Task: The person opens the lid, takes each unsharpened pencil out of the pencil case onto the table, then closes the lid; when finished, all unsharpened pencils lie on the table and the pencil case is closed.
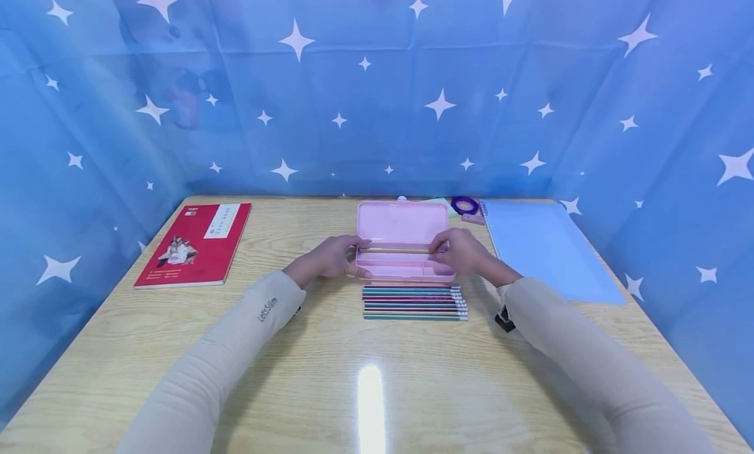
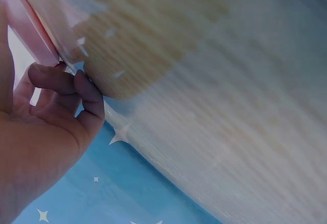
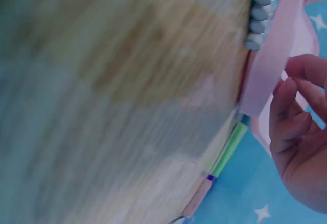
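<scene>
A pink pencil case [image 1: 402,222] stands with its lid up at the middle back of the table, a divided tray in its base. Along the back of the base lies a yellow pencil [image 1: 396,250]. My right hand [image 1: 463,250] pinches that pencil's right end, over the case's right wall. At the other end, my left hand [image 1: 334,256] grips the case's left side, fingers at the rim and thumb lower down. Right in front of the case, several pencils [image 1: 412,303] lie side by side in a row, their erasers facing right.
A red book [image 1: 194,248] lies at the back left. To the right is a blue spiral notebook [image 1: 548,251]. A purple tape roll [image 1: 465,205], a small pinkish block [image 1: 473,218] and something light green [image 1: 443,204] sit between case and notebook. Star-patterned curtains [image 1: 377,133] border the table.
</scene>
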Demonstrator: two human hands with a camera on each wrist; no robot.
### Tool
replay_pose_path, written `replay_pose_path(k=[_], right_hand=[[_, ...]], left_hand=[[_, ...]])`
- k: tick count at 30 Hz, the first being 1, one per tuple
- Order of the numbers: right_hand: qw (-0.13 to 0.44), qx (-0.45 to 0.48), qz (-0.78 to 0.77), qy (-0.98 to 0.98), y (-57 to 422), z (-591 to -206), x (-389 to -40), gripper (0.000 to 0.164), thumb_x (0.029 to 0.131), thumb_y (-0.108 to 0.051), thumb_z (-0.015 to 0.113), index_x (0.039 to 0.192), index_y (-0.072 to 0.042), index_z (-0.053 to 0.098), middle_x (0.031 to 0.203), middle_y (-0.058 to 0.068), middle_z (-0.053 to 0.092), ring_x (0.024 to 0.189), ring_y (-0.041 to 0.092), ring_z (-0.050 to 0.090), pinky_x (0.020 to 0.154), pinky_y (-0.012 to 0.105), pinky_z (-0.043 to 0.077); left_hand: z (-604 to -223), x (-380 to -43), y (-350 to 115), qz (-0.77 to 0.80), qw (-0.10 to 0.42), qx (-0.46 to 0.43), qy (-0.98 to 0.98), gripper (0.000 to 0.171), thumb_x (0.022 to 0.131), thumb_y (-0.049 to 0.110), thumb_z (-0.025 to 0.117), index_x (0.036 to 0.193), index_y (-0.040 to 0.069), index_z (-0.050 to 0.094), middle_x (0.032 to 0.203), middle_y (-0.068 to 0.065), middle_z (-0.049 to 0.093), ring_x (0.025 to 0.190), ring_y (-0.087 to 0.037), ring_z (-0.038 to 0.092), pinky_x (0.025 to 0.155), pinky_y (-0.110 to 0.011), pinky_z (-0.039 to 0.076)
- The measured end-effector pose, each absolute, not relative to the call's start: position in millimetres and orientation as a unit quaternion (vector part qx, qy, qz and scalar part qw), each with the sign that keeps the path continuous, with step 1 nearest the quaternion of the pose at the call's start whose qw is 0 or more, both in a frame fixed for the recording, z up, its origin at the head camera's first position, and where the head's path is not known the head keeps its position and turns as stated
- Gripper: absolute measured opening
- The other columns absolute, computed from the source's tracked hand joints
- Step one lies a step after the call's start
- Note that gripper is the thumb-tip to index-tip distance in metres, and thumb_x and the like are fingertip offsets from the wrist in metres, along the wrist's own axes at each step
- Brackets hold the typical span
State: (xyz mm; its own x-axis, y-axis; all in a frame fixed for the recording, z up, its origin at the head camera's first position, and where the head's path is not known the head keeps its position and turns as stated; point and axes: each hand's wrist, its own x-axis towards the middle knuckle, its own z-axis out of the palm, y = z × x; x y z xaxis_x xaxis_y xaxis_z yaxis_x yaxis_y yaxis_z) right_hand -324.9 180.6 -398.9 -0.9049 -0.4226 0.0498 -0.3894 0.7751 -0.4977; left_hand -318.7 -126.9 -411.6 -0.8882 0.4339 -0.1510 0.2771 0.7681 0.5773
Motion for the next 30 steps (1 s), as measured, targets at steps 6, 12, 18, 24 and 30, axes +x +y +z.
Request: replay_pose_path(k=[6, 12, 18, 24, 30], right_hand=[[0.036, -0.207, -0.233, 0.950, 177.8, -400.4, -331.8, 0.010, 0.088, -0.011, 0.076, 0.096, -0.008, 0.078, 0.096, 0.005, 0.075, 0.089, 0.021, 0.068, 0.082, 0.040, 0.057], [0.043, -0.198, -0.216, 0.955, 176.2, -399.9, -334.7, 0.007, 0.088, -0.013, 0.077, 0.094, -0.011, 0.079, 0.094, 0.003, 0.075, 0.089, 0.021, 0.067, 0.083, 0.041, 0.057], [0.054, -0.197, -0.218, 0.954, 176.3, -402.5, -336.4, 0.006, 0.087, -0.011, 0.076, 0.093, -0.011, 0.078, 0.092, 0.002, 0.074, 0.086, 0.019, 0.067, 0.082, 0.040, 0.057], [0.057, -0.225, -0.207, 0.951, 179.0, -402.6, -339.0, 0.004, 0.088, -0.008, 0.075, 0.092, -0.009, 0.077, 0.093, 0.004, 0.073, 0.084, 0.019, 0.065, 0.083, 0.041, 0.057], [0.067, -0.252, -0.216, 0.941, 183.6, -402.5, -339.9, 0.009, 0.091, -0.005, 0.070, 0.098, -0.007, 0.076, 0.097, 0.006, 0.073, 0.087, 0.019, 0.065, 0.085, 0.041, 0.057]], left_hand=[[-412.3, -318.3, -126.5, 0.285, 0.139, 0.185, 0.930, 0.091, 0.071, 0.050, 0.084, 0.149, 0.023, 0.046, 0.154, -0.002, 0.044, 0.146, -0.026, 0.031, 0.120, -0.042, 0.024], [-411.3, -317.9, -127.0, 0.288, 0.140, 0.182, 0.930, 0.092, 0.070, 0.050, 0.084, 0.149, 0.023, 0.046, 0.153, -0.001, 0.045, 0.146, -0.025, 0.031, 0.120, -0.042, 0.024], [-411.4, -316.7, -127.3, 0.287, 0.142, 0.189, 0.929, 0.093, 0.070, 0.050, 0.085, 0.150, 0.022, 0.045, 0.155, -0.004, 0.042, 0.147, -0.027, 0.029, 0.120, -0.043, 0.023], [-411.7, -316.7, -125.5, 0.288, 0.144, 0.189, 0.928, 0.091, 0.071, 0.049, 0.084, 0.149, 0.023, 0.046, 0.155, -0.005, 0.041, 0.146, -0.027, 0.030, 0.120, -0.043, 0.024], [-411.7, -317.2, -125.4, 0.274, 0.139, 0.190, 0.933, 0.092, 0.071, 0.051, 0.083, 0.150, 0.023, 0.045, 0.156, -0.006, 0.040, 0.146, -0.028, 0.030, 0.120, -0.043, 0.024]])
